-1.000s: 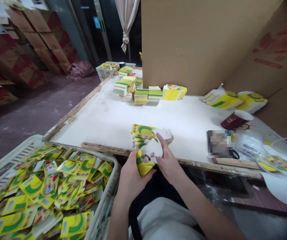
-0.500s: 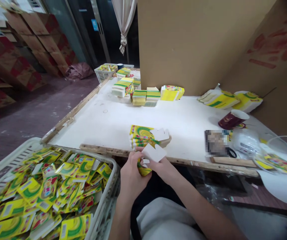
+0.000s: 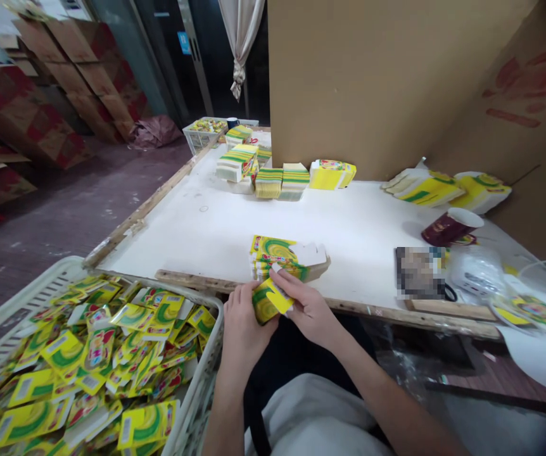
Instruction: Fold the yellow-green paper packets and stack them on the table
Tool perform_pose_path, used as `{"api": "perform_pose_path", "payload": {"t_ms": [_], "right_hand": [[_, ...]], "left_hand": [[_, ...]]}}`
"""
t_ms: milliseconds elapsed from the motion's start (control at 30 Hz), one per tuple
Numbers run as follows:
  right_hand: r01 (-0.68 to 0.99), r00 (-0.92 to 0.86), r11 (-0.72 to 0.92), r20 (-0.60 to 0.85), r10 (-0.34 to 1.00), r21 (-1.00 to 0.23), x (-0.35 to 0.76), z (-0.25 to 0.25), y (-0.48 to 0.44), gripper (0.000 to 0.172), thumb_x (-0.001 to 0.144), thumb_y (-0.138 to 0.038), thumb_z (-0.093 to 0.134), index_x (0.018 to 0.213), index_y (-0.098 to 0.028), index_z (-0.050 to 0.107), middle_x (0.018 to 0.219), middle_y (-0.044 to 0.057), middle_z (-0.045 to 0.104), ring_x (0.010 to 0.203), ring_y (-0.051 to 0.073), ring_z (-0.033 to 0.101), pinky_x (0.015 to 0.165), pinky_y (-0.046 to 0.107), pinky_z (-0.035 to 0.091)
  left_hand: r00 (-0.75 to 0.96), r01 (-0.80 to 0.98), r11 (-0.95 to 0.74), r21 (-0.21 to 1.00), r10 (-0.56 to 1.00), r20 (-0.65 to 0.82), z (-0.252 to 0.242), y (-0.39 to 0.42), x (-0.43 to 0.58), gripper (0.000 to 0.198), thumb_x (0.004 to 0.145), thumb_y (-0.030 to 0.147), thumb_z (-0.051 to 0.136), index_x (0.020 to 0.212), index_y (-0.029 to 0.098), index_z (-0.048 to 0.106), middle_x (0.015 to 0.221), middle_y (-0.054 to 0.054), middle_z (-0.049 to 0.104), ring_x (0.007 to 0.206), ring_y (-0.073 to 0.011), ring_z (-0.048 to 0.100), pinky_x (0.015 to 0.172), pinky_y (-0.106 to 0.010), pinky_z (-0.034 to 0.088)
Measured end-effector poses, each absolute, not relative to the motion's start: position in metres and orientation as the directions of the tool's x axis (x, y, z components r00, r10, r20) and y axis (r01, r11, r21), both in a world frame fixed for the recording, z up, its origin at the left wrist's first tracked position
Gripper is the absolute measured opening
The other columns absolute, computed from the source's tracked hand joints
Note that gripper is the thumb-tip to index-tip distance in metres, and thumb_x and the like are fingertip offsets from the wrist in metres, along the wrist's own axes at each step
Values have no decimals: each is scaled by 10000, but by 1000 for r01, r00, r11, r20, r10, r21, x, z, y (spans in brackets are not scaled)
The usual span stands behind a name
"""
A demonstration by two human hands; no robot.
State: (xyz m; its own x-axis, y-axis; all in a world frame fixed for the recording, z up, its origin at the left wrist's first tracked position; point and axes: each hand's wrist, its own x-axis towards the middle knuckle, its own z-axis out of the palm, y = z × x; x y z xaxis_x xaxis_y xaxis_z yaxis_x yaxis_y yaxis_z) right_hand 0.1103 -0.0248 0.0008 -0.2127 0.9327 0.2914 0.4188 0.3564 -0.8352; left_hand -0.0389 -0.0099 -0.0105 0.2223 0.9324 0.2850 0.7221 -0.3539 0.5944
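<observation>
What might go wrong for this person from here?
The yellow box is held between the left hand and right hand. Its thin card might crease if those fingers press too hard.

It is held at the near edge of the table, so a slip could perhaps drop it toward the lap.

The pile of cartons lies just beyond the hands, so a careless knuckle might push it out of line.

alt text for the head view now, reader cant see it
A person's left hand and right hand hold a yellow-and-green carton near the edge of a white table, with a pile of similar cartons beyond. At left, a plastic basket is heaped with yellow packs; at right, a dark red cup is on the table.
</observation>
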Motion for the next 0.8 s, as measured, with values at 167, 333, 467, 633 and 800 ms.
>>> {"api": "perform_pose_path", "payload": {"t_ms": [167,333,467,633,800], "right_hand": [[510,-407,423,223,886,-749,115,1,-26,510,828,-78,445,1326,-186,426,1466,124,263,1357,241,205,1067,417,292],[504,-505,467,191,842,-726,131,16,-19,317,826,-68,457,1063,-172,641,1296,143,476,1236,231,436,985,354,395],[482,-491,452,196,849,-750,128,20,-19,284,804,-77,501,1021,-199,637,1200,104,542,1141,210,514,945,344,422],[430,-309,418,305,901,-800,106,10,-20,527,788,-158,565,1292,-197,418,1350,112,447,1295,226,349,1039,398,325],[657,-79,344,393,916,-671,128,23,7,519,783,-107,506,1289,-198,430,1262,92,534,1156,217,485,983,378,375]], "left_hand": [[274,753,-370,544,928,252,-1,-8,-51,493,605,197,636,1072,181,482,1018,-77,590,958,-259,543,836,-404,420],[352,736,-426,526,905,240,4,-12,-52,433,646,330,640,1045,203,531,982,-61,641,918,-248,587,821,-390,406],[339,738,-441,510,897,285,4,-13,-46,454,634,317,638,1057,190,533,984,-74,653,919,-252,599,833,-392,399],[235,740,-347,577,936,262,1,-6,-64,496,616,308,661,1078,188,526,1017,-72,639,947,-256,591,862,-404,409],[-351,784,58,618,863,365,3,9,-126,775,605,475,675,1238,116,409,1181,-172,506,1135,-389,432,967,-566,288]]}}
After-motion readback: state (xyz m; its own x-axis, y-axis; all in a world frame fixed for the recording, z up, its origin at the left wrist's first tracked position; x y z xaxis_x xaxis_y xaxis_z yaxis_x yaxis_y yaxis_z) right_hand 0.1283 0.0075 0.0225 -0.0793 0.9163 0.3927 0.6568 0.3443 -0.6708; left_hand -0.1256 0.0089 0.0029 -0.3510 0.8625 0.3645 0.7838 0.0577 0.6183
